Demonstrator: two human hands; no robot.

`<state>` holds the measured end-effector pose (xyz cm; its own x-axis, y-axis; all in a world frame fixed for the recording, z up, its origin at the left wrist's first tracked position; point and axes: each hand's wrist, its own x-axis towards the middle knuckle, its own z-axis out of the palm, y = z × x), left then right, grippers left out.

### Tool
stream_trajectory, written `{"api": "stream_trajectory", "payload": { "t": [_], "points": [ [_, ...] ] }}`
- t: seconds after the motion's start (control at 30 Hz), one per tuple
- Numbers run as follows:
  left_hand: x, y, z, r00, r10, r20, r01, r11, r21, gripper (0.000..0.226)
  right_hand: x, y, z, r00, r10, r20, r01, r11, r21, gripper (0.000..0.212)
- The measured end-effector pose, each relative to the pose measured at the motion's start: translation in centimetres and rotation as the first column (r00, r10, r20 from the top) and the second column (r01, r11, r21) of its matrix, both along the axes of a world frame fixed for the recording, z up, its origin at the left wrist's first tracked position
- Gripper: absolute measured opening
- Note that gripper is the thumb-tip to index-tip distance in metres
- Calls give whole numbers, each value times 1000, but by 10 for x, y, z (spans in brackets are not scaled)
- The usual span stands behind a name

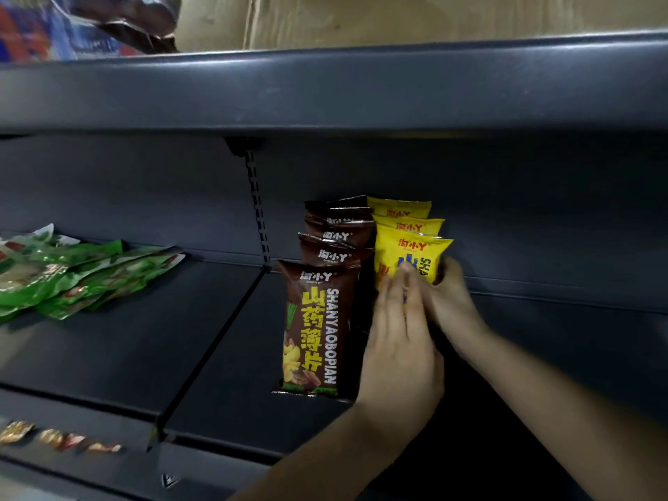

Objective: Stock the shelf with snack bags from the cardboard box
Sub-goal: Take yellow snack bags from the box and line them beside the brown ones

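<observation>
On the dark grey shelf (108, 348), a row of several brown snack bags (318, 327) stands upright, one behind another. Right beside it stands a row of three yellow snack bags (410, 247). My left hand (397, 341) lies with straight fingers against the face of the front yellow bag. My right hand (452, 298) curls round that bag's right edge from the side. The lower half of the front yellow bag is hidden behind my hands.
Green packets (72, 273) lie in a loose pile at the left of the same shelf, beyond a black divider rail (213, 338). The upper shelf (325, 88) overhangs, with cardboard (397, 16) and blurred bags (119, 19) on it. Small packets (54, 437) lie on the level below.
</observation>
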<state>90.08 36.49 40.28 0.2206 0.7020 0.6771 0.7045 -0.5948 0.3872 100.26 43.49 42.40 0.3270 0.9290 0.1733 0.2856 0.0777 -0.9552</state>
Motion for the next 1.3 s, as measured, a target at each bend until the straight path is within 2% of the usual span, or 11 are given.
{"api": "stream_trajectory", "payload": {
  "t": [0.1,0.23,0.33,0.43,0.53,0.63,0.7,0.8,0.93,1.03,1.3],
  "points": [
    [-36,-16,30,987,-161,0,158,969,188,53,0,-19,14,946,-269,180,224,946,235,50],
    [-93,8,55,995,-33,99,0,949,317,40,-16,-39,33,947,-167,275,39,908,417,24],
    [-117,36,60,934,154,323,-148,988,-44,36,-42,-45,42,965,97,245,-159,955,249,19],
    [-123,58,51,842,197,503,56,894,-445,46,-66,-41,42,943,334,19,-334,941,60,15],
    [-113,60,41,784,67,618,271,858,-437,49,-81,-36,43,909,376,-179,-372,927,54,30],
    [-101,62,33,735,76,673,273,876,-397,55,-87,-28,42,889,370,-269,-366,928,66,54],
    [-97,62,33,720,98,687,230,900,-370,54,-87,-26,38,904,345,-254,-340,938,65,53],
    [-96,55,34,718,94,689,232,902,-364,64,-80,-39,31,914,342,-217,-336,940,64,30],
    [-119,31,10,776,-43,630,376,832,-407,60,-71,-64,12,887,449,-105,-452,892,-4,55],
    [-141,23,-19,883,-194,428,410,762,-501,92,-72,-69,-7,804,595,5,-594,804,-29,72],
    [-151,39,-14,942,-252,220,334,729,-597,144,-77,-54,-22,821,351,451,-389,921,-9,87]
  ]
}}
